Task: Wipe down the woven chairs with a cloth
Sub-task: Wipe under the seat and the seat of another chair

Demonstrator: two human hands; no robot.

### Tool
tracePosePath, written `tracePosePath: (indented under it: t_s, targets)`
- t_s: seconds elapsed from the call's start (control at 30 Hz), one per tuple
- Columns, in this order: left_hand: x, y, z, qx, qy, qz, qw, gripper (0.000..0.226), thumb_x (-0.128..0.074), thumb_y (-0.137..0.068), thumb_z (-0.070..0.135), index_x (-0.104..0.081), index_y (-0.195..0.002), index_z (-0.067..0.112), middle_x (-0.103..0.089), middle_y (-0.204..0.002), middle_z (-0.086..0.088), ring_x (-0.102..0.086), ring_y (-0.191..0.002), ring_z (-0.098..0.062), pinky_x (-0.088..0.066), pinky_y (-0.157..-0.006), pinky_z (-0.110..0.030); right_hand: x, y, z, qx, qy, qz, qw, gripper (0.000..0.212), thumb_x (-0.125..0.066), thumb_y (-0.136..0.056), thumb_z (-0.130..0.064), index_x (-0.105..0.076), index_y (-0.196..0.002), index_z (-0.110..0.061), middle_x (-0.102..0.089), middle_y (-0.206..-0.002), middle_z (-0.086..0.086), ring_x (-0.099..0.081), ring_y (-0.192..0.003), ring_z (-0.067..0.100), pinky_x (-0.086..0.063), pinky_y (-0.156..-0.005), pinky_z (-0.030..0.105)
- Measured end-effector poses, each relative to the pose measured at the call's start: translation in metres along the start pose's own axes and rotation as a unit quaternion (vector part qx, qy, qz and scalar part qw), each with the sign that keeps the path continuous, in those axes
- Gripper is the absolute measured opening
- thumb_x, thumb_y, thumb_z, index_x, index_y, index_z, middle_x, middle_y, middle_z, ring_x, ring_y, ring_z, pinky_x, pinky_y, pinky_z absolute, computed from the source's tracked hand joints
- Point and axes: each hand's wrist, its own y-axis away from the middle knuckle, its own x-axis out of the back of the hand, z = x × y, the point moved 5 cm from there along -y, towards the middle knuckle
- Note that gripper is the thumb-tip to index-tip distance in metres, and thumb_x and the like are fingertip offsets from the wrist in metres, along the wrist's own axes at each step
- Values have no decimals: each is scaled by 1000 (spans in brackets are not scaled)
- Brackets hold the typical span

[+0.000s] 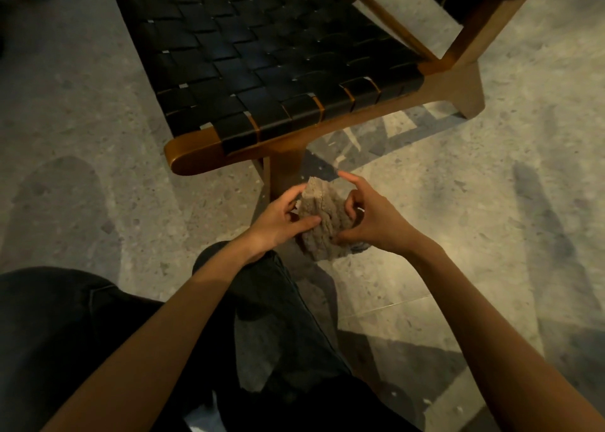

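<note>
Here, your two hands meet over the floor (98,130), just near of the woven chair (262,55), with the cloth (322,222) bunched between them.

Left hand (278,217): it grips the left side of the cloth, the thumb laid across the near face and the fingers curled round the far left edge.

Right hand (371,224): it grips the right side of the cloth, the thumb pressed into the lower fold and the middle fingers hooked into the fabric. The index finger is straight and points far and left, clear of the cloth.

Cloth: grey-brown, coarse in texture and crumpled into a loose wad. It is held in the air and does not touch the chair. Its upper corner stands just near of the chair's front leg (284,170).

Woven chair: wide black straps cross in a basket weave over a brown wooden frame (196,152). The rounded near left corner of the frame lies far and left of your hands. A second strapped panel (458,3) shows at the far right, beyond a slanted wooden rail; whether it belongs to the same chair cannot be told.

Near field: your knee in dark trousers (271,287) rises beneath the left forearm. The floor is pale speckled stone, crossed by shadows.
</note>
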Motion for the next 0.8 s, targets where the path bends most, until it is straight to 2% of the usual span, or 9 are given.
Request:
tracePosePath:
  t_s: [0.1, 0.23, 0.33, 0.4, 0.47, 0.53, 0.63, 0.7, 0.8]
  targets:
    - [14, 1, 7, -36, -127, 44, 990, 33, -73, -79, 8, -57, -105, 20, -63, -99, 9, -61, -94, 5, -49, -75, -11, 3, -5, -4, -5, 85, -20, 996, 69, -76, -73, -43, -49, -134, -24, -62, -109, 1, -55, -90, 11, -49, -80, 22]
    - [34, 10, 10, -83, -309, 167, 933, 25, -74, -79, 16, -58, -97, 16, -60, -95, 3, -57, -84, -8, -46, -70, -21, 8, -14, -19, 55, 208, 51, 975, 23, -66, -87, -32, -70, -100, -14, -66, -87, 5, -58, -83, 23, -39, -79, 28]
    - [45, 21, 7, -83, -248, 315, 912, 28, -69, -83, 12, -51, -96, 29, -57, -88, 15, -58, -77, 0, -46, -65, -9, 0, -17, -31, 62, 254, 199, 945, 17, -68, -85, -29, -72, -100, -21, -71, -87, -1, -55, -91, 25, -30, -89, 34]
    - [49, 24, 4, -77, -143, 384, 909, 28, -66, -86, 11, -49, -97, 31, -57, -90, 14, -60, -79, -3, -49, -70, -11, -8, -21, -38, 49, 162, 279, 945, 19, -67, -87, -23, -72, -104, -16, -72, -92, 3, -59, -89, 23, -33, -85, 31]
    - [47, 21, 6, -86, -74, 421, 900, 27, -64, -87, 10, -47, -105, 24, -56, -105, 3, -57, -90, -2, -49, -79, -12, -16, -30, -42, 37, 15, 322, 946, 20, -62, -90, -14, -69, -107, -7, -70, -98, 9, -63, -90, 19, -47, -84, 28]
    - [43, 14, 10, -104, -15, 430, 897, 39, -63, -87, 7, -41, -118, 13, -48, -123, -2, -51, -107, 1, -41, -90, -5, -22, -44, -43, 15, -86, 340, 936, 17, -57, -90, -4, -62, -105, -1, -65, -103, 11, -62, -96, 22, -51, -87, 35]
    - [40, 5, 7, -87, 86, 414, 902, 73, -65, -86, 6, -17, -142, 9, -32, -145, -8, -35, -131, -9, -36, -97, -6, -32, -63, -42, -36, -218, 319, 921, 24, -50, -90, 6, -42, -109, -7, -52, -114, 13, -56, -101, 23, -49, -91, 32]
    - [40, 3, 6, -96, 114, 388, 910, 69, -65, -87, 9, -21, -141, 13, -39, -142, -9, -40, -129, -10, -41, -88, -4, -41, -69, -40, -56, -319, 271, 906, 31, -47, -93, 4, -36, -120, -7, -51, -122, 18, -57, -103, 22, -47, -91, 29]
    - [40, -2, 14, -141, 57, 341, 928, 46, -59, -92, 17, -37, -132, 21, -53, -130, 0, -51, -119, -2, -44, -94, -13, -47, -74, -36, -62, -327, 220, 917, 43, -50, -98, -12, -39, -139, -5, -57, -123, 10, -54, -115, 19, -44, -100, 26]
